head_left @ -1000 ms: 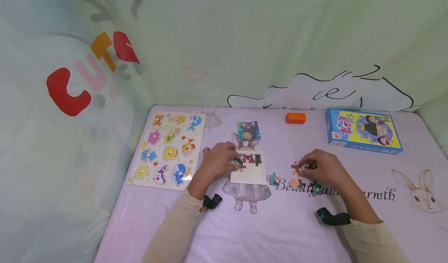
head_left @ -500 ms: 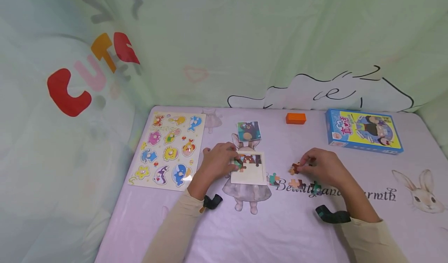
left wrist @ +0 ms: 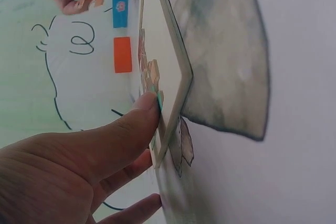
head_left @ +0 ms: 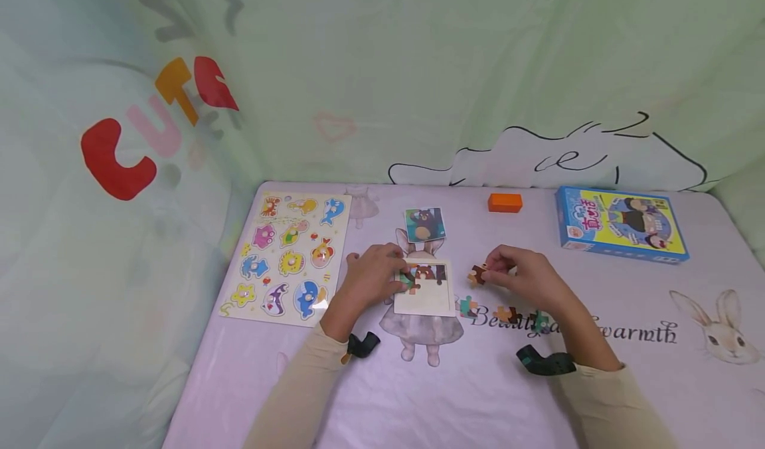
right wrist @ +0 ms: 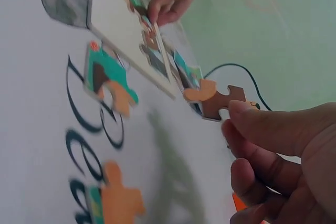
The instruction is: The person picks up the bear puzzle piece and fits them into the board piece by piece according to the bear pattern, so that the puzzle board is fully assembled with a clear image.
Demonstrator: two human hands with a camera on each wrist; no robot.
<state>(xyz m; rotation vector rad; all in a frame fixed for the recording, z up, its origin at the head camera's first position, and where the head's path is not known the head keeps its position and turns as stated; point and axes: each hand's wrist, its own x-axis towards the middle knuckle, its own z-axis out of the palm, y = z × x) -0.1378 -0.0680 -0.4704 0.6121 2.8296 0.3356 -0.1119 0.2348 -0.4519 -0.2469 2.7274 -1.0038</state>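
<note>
Holding a brown piece (head_left: 477,275) beside the puzzle board (head_left: 431,301)

Head view: the right hand (head_left: 521,276) sits farther left, nearer the board, than half a second ago. The left hand (head_left: 373,274) stays at the board's left side, over a green piece (head_left: 408,279). The bear card (head_left: 425,224) lies just beyond, probably for reference.

Left wrist: the left grip holds the board's edge, thumb on the green piece, likely steadying both.

Right wrist: a narrow grip pinches the brown piece's end, perhaps keeping its outline visible.
</note>
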